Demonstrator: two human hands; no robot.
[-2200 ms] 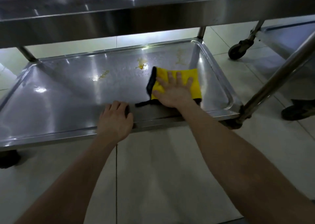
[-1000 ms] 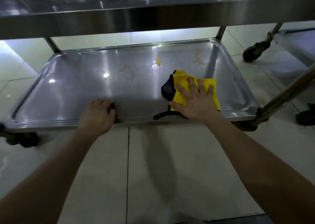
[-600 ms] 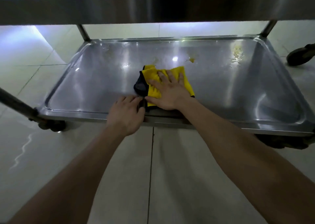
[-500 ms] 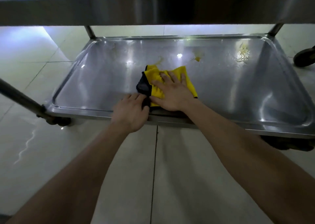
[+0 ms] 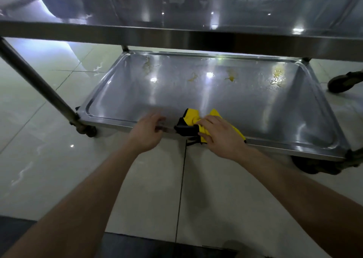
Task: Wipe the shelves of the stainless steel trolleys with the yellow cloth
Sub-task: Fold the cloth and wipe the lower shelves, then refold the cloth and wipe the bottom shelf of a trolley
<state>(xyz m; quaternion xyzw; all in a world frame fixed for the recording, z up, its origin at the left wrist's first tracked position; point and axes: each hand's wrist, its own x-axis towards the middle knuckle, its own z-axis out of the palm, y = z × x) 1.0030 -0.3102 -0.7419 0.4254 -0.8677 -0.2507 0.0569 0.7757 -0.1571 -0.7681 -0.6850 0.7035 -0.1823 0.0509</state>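
Observation:
The steel trolley's bottom shelf (image 5: 245, 102) lies low over the floor, wet and shiny. Yellowish stains (image 5: 277, 77) dot its far half, more toward the right. A yellow cloth (image 5: 191, 116) with a black edge is bunched at the shelf's front rim. My right hand (image 5: 220, 136) presses down on it and gathers it with curled fingers. My left hand (image 5: 146, 132) grips the front rim just left of the cloth.
The trolley's upper shelf (image 5: 176, 35) overhangs the top of the view. A slanted steel leg (image 5: 39, 85) runs down to a caster (image 5: 86, 130) at left. Another caster (image 5: 314, 165) sits front right, and a further wheel (image 5: 343, 81) at far right. Glossy floor tiles (image 5: 59, 169) lie below.
The cloth and my right hand slid from the shelf's middle back to the front rim, and the cloth is now bunched. The view pulled back and shifted left. My left hand stays on the rim.

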